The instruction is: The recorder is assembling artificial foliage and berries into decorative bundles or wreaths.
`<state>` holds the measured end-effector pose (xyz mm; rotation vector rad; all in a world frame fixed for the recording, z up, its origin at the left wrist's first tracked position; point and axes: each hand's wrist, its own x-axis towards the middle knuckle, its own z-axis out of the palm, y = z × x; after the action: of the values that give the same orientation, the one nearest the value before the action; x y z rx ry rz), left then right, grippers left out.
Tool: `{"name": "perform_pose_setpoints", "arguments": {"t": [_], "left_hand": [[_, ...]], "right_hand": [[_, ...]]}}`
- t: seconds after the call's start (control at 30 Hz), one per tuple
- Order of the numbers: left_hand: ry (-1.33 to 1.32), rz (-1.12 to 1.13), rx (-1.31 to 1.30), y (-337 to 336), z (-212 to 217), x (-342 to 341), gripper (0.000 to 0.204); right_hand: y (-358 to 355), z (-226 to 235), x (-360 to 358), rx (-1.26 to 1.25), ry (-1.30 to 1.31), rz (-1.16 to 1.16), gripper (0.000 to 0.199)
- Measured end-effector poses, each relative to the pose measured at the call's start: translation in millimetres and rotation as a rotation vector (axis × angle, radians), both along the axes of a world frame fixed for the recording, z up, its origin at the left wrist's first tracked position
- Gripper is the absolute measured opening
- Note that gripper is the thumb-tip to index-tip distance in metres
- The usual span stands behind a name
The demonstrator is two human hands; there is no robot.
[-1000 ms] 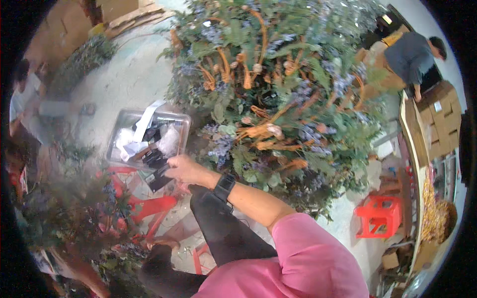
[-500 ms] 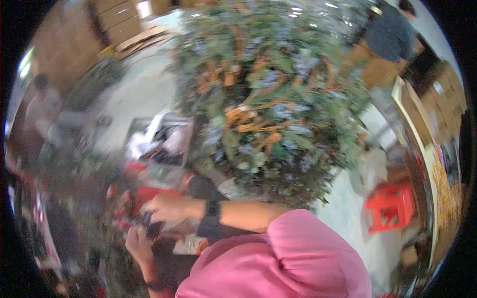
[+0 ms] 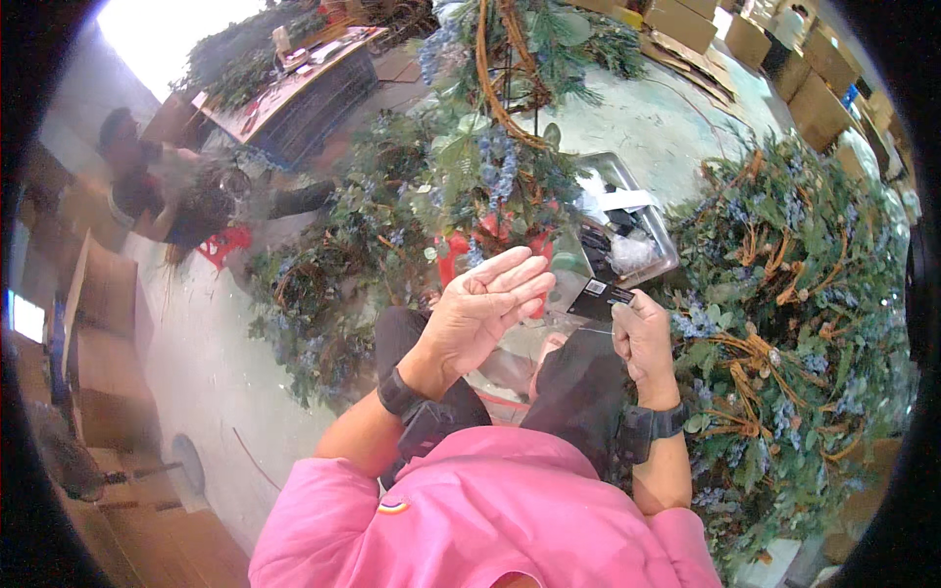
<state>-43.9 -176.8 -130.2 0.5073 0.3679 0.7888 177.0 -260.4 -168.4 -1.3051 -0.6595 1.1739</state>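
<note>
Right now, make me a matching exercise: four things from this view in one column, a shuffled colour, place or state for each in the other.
Column one
1. Left hand
2. Right hand
3. Bin
4. Shirt

Column two
A. pink
B. fingers curled, by the black card
C. palm open, fingers extended
D. white strip inside

Right pairs: 1-C, 2-B, 3-D, 4-A
</note>
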Motion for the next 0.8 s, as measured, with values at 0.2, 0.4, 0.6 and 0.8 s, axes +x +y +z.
{"name": "perform_pose_setpoints", "arguments": {"t": [0.2, 0.4, 0.6, 0.8], "left_hand": [[0.110, 0.038, 0.092, 4.9, -20.8, -6.8, 0.017], [0.324, 0.073, 0.348, 3.8, -50.2, -12.7, 0.033], [0.726, 0.026, 0.496, -13.0, -54.3, -3.8, 0.012], [0.479, 0.174, 0.147, -13.2, -60.5, -7.6, 0.008]], "right_hand": [[8.2, 3.3, -15.1, -0.002, 0.003, 0.066, 0.013], [11.7, 7.0, -23.4, 0.007, -0.043, 0.120, 0.011], [19.0, 13.5, -51.0, -0.010, -0.080, 0.125, 0.007], [15.0, 20.3, -34.7, 0.165, 0.247, 0.065, 0.015]]}}
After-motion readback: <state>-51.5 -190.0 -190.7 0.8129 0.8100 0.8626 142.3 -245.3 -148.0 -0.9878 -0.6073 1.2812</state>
